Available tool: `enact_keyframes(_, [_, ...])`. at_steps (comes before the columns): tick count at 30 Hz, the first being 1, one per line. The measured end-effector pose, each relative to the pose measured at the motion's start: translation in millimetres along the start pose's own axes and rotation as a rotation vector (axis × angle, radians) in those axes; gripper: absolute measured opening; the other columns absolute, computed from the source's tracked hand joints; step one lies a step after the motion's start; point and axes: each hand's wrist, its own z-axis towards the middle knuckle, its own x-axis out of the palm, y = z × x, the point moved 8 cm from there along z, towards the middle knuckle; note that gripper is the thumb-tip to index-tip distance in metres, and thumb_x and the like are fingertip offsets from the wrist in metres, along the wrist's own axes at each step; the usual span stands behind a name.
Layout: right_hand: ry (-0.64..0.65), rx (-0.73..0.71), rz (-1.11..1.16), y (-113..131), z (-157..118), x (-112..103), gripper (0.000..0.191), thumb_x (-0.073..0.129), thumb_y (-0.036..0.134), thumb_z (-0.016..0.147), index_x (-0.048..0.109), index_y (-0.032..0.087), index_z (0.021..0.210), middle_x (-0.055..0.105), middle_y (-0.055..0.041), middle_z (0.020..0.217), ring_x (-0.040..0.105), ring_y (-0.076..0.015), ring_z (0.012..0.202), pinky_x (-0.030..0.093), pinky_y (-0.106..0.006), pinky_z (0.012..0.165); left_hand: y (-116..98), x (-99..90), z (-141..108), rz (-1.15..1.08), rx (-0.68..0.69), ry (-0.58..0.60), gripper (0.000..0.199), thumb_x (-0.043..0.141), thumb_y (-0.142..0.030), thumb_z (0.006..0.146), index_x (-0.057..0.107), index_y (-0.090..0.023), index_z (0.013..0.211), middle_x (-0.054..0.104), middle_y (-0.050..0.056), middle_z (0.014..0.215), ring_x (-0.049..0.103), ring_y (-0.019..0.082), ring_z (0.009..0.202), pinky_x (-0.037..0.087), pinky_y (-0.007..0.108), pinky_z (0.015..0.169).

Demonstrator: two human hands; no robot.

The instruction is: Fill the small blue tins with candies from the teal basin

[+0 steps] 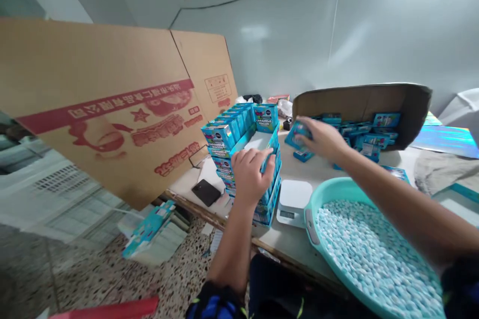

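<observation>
My left hand [251, 174] is at the front of a stack of blue display trays [225, 167], its fingers closed around a small blue box [266, 159] at the top tray. Rows of upright blue candy boxes [220, 132] fill the tray's left side and back; a white bare part of its floor shows. To the right, my right hand [318, 135] pinches another blue box [295, 135], slightly blurred, in front of an open cardboard carton [362, 99] with several blue boxes lying loose in it.
A turquoise tub [333, 187] of pale blue candies stands at the front right, beside a white scale [295, 194]. A black phone [206, 192] lies left of the stack. A large cardboard box [112, 75] rises at the left.
</observation>
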Motion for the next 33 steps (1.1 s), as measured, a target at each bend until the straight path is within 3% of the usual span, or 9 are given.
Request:
enact_keyframes(2, [-0.254,0.016,0.056,1.3,21.8,-48.0,0.058,0.048,0.043,0.099,0.044,0.018,0.150,0.065,-0.0166,0.135,0.063,-0.0336,0.118,0.051,-0.047,0.096,-1.0,2.4,-5.7,0.021,-0.002,-0.065,0.016,0.061,-0.032,0.097,0.073,-0.025,0.104,0.071,0.002,0.084,0.059,0.021,0.083,0.037,0.039,0.085])
enact_keyframes(5, [-0.327,0.006,0.097,22.3,55.7,-75.0,0.058,0.043,0.040,0.101,0.036,0.021,0.156,0.067,-0.0136,0.126,0.066,-0.0317,0.106,0.050,-0.048,0.090,-2.1,3.7,-9.9,0.070,-0.014,-0.128,0.017,0.059,-0.028,0.097,0.073,-0.025,0.105,0.067,0.002,0.078,0.055,0.022,0.078,0.035,0.038,0.082])
enact_keyframes(10, [-0.144,-0.154,0.091,73.6,101.2,-40.4,0.048,0.051,0.042,0.099,0.056,0.021,0.141,0.071,-0.0112,0.113,0.062,-0.0332,0.108,0.040,-0.055,0.102,-0.5,2.2,-8.3,0.050,-0.029,-0.184,0.017,0.059,-0.023,0.096,0.075,-0.025,0.098,0.065,0.001,0.071,0.054,0.021,0.074,0.034,0.037,0.080])
enact_keyframes(16, [-0.029,-0.137,0.036,82.7,132.0,-4.4,0.037,0.065,0.039,0.090,0.071,0.022,0.122,0.060,-0.0146,0.128,0.052,-0.0376,0.118,0.042,-0.053,0.097,-3.4,3.8,-8.1,0.067,-0.011,-0.166,0.018,0.058,-0.023,0.096,0.076,-0.026,0.099,0.068,0.002,0.073,0.055,0.020,0.073,0.035,0.037,0.080])
enact_keyframes(18, [0.021,-0.234,0.012,93.6,134.4,5.0,0.033,0.060,0.037,0.093,0.071,0.020,0.120,0.061,-0.0137,0.124,0.054,-0.0332,0.112,0.042,-0.049,0.098,-3.4,3.6,-8.1,0.075,-0.011,-0.179,0.018,0.059,-0.024,0.095,0.076,-0.024,0.100,0.069,0.002,0.073,0.055,0.021,0.073,0.036,0.037,0.080])
enact_keyframes(21, [-0.033,-0.335,-0.018,104.9,130.8,11.9,0.036,0.042,0.035,0.103,0.069,0.015,0.117,0.059,-0.0152,0.123,0.052,-0.0298,0.114,0.040,-0.044,0.102,-1.4,2.1,-7.5,0.049,-0.016,-0.207,0.020,0.059,-0.025,0.096,0.076,-0.021,0.106,0.072,0.004,0.078,0.058,0.021,0.077,0.037,0.037,0.082])
enact_keyframes(26, [-0.142,-0.269,-0.038,95.0,120.9,19.6,0.040,0.036,0.037,0.104,0.064,0.012,0.119,0.056,-0.0197,0.126,0.050,-0.0328,0.116,0.038,-0.047,0.100,1.1,3.0,-5.7,0.057,-0.016,-0.167,0.021,0.058,-0.026,0.098,0.076,-0.022,0.106,0.071,0.004,0.077,0.057,0.021,0.075,0.037,0.036,0.080])
enact_keyframes(30, [-0.120,-0.188,0.025,76.8,117.3,21.6,0.033,0.050,0.042,0.098,0.062,0.018,0.117,0.058,-0.0170,0.123,0.056,-0.0337,0.108,0.041,-0.050,0.096,1.9,2.1,-7.1,0.050,-0.008,-0.133,0.021,0.057,-0.026,0.098,0.076,-0.022,0.107,0.070,0.003,0.075,0.056,0.021,0.076,0.037,0.037,0.081])
enact_keyframes(33, [-0.087,-0.173,0.062,68.0,114.7,21.2,0.047,0.068,0.046,0.086,0.059,0.019,0.123,0.056,-0.0161,0.128,0.059,-0.0316,0.101,0.047,-0.046,0.087,1.8,1.7,-8.9,0.037,-0.004,-0.116,0.020,0.058,-0.026,0.097,0.075,-0.022,0.109,0.070,0.003,0.077,0.056,0.021,0.078,0.037,0.037,0.083])
